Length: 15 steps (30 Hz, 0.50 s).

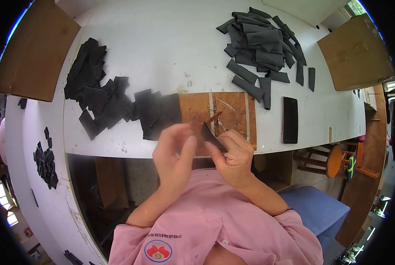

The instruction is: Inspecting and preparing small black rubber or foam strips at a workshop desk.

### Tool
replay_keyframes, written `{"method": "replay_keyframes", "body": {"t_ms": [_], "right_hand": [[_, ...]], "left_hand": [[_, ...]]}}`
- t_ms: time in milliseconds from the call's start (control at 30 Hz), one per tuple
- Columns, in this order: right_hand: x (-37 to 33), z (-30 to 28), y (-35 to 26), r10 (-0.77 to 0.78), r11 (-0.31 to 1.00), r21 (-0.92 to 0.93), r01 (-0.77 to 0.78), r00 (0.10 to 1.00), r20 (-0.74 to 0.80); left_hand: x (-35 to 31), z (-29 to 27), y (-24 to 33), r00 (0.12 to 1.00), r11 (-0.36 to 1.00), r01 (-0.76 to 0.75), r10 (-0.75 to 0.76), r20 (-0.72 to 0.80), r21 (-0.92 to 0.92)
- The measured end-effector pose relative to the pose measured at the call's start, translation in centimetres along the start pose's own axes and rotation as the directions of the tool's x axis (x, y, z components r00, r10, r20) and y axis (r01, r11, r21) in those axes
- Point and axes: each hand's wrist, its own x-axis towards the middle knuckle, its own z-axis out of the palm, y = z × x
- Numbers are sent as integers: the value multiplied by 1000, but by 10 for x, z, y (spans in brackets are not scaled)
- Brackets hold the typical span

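Observation:
My right hand (233, 152) pinches a small black fabric piece (212, 136) between thumb and fingers, above the front edge of the white table. Close beside it is my left hand (177, 148), its fingers bent and smeared by motion; whether they grip anything cannot be made out. A narrow brown pointed strip (214, 117) sticks up between the two hands, its lower end hidden. Beneath and beyond them lies a worn brown board (235, 106) with pale strips of tape. Flat black fabric pieces (158, 112) overlap at the board's left.
Loose black pieces (87, 73) spread across the table's left. At the back right is a heap of dark grey fabric tubes (261, 42). A black phone (290, 120) lies right of the board. Cardboard boxes (36, 48) (356, 53) flank the table; a wooden stool (333, 161) stands right.

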Motion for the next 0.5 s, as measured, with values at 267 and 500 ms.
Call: {"method": "replay_keyframes", "body": {"t_ms": [267,500], "right_hand": [[-2,-4,19,-235,958,-173,229,972,-17],[1,-15,17,-294,897,-297,328,943,153]], "left_hand": [[0,-6,7,925,861,377,-329,191,-341],[8,-7,-4,919,920,373,-348,185,-119]]}}
